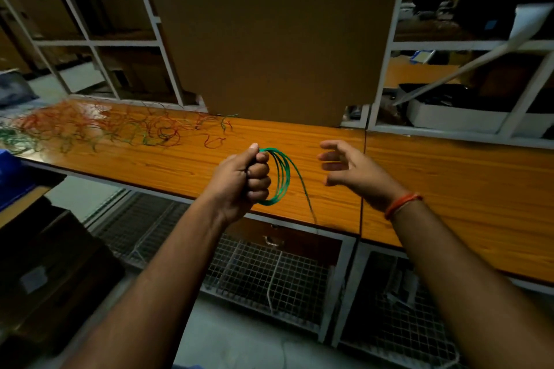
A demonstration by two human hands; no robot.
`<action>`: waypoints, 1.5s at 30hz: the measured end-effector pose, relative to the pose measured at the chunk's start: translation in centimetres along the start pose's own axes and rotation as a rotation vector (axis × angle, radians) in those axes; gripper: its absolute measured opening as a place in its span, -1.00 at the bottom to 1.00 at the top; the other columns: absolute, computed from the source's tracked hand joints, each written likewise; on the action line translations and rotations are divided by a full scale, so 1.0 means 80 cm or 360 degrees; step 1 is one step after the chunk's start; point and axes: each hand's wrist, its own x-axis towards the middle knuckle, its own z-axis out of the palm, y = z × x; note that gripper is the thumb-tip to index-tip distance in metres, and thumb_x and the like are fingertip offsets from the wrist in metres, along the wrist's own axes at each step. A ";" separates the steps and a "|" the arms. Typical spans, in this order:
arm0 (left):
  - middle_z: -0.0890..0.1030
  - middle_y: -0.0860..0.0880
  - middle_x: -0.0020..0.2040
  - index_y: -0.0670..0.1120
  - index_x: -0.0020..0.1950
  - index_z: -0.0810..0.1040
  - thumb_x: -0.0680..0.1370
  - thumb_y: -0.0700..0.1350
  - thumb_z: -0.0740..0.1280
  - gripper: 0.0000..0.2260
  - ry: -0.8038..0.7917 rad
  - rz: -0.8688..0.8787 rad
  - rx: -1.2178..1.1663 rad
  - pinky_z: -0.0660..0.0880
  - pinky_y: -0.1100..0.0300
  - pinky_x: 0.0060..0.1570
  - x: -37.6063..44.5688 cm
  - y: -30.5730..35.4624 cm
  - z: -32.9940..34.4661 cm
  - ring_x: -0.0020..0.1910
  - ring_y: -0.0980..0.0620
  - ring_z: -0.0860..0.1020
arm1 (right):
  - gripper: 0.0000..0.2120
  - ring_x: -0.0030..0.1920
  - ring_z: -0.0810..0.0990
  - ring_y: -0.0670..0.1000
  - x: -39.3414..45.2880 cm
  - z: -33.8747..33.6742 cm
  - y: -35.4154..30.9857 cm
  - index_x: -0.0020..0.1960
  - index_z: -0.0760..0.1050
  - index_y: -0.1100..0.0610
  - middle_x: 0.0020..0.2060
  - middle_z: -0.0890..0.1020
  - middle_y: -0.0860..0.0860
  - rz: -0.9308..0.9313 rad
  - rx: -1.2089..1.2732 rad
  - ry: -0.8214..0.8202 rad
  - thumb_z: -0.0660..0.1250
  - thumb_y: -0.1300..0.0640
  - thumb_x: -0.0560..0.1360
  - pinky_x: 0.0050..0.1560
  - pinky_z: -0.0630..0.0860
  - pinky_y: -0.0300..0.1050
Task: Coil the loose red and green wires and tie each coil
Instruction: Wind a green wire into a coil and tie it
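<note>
Coiling of a green wire (280,177) is in hand: the left hand (239,180) has its grip clenched round the loops above the tabletop (449,189). The right hand (344,168) hovers spread and empty. The hanging tail probably needs catching next.

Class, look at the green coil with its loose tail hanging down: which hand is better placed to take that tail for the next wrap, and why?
Probably the right hand: it is open, empty and beside the loose tail. The left hand already grips the green coil.
</note>
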 end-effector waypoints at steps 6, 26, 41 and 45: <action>0.18 0.12 -0.42 -0.03 -0.09 0.42 0.73 0.04 0.08 -0.72 -0.0446 -0.0267 -0.0703 0.12 0.32 -0.50 0.010 -0.013 -0.011 -0.49 0.19 0.12 | -0.60 0.13 0.67 0.07 -0.016 0.048 0.040 0.36 0.44 0.19 0.08 0.68 0.19 -0.0086 0.0381 -0.0344 0.35 0.41 0.56 0.09 0.59 -0.17; 0.49 0.01 -0.37 -0.08 -0.07 0.40 0.74 -0.01 0.07 -0.74 0.0212 0.0187 -0.0365 0.41 0.35 -0.46 0.046 -0.005 -0.046 -0.46 0.13 0.46 | -0.88 -0.16 0.55 -0.10 -0.031 0.058 0.024 -0.05 0.65 0.07 -0.18 0.62 -0.06 -0.0806 -0.1137 0.0188 0.40 0.04 0.59 -0.19 0.45 -0.17; 0.34 0.04 -0.42 -0.11 -0.12 0.46 0.64 0.10 0.14 -0.68 -0.0206 0.0322 0.0930 0.14 0.25 -0.47 0.044 -0.033 -0.055 -0.48 0.10 0.25 | -0.87 -0.14 0.63 -0.16 -0.013 0.037 -0.079 0.00 0.61 -0.04 -0.15 0.65 -0.15 -0.0593 -0.0870 0.0085 0.48 0.15 0.51 -0.17 0.58 -0.21; 0.21 0.06 -0.50 -0.07 -0.22 0.46 0.60 0.14 0.17 -0.66 -0.0339 0.0079 0.0501 -0.01 0.28 -0.52 0.041 -0.041 -0.046 -0.54 0.13 0.10 | -0.93 -0.10 0.63 -0.13 0.002 0.043 -0.042 -0.01 0.61 0.08 -0.14 0.66 -0.08 -0.0579 -0.0379 0.0341 0.45 0.22 0.54 -0.13 0.56 -0.21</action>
